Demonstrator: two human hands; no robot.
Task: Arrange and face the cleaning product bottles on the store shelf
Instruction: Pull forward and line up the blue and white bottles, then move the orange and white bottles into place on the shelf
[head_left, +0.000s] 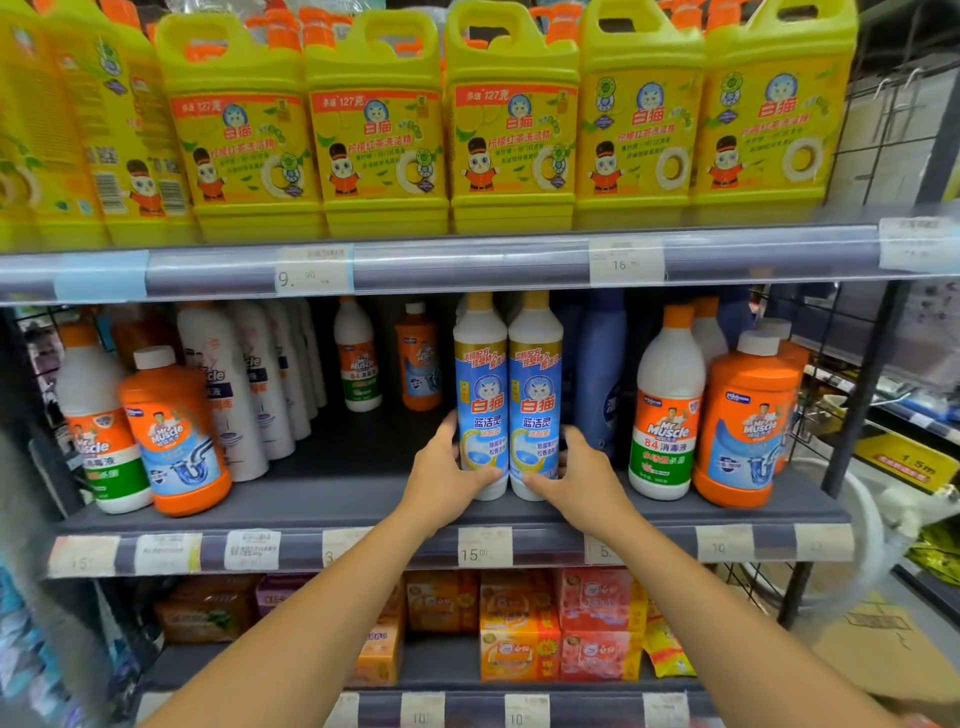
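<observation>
Bottles (508, 400) stand pressed together, left hand (442, 480) and right hand (581, 478) fingers curled around them.

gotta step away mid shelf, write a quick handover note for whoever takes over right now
Left hand: gripping the base of the left blue-label bottle.
Right hand: gripping the base of the right blue-label bottle.
Both bottles stand upright, touching side by side, labels forward, near the front of the middle shelf.
Done: this pair looks faced.
Left: a small white bottle and small orange bottle sit far back with an empty gap ahead; the orange bottle at left leans.
</observation>
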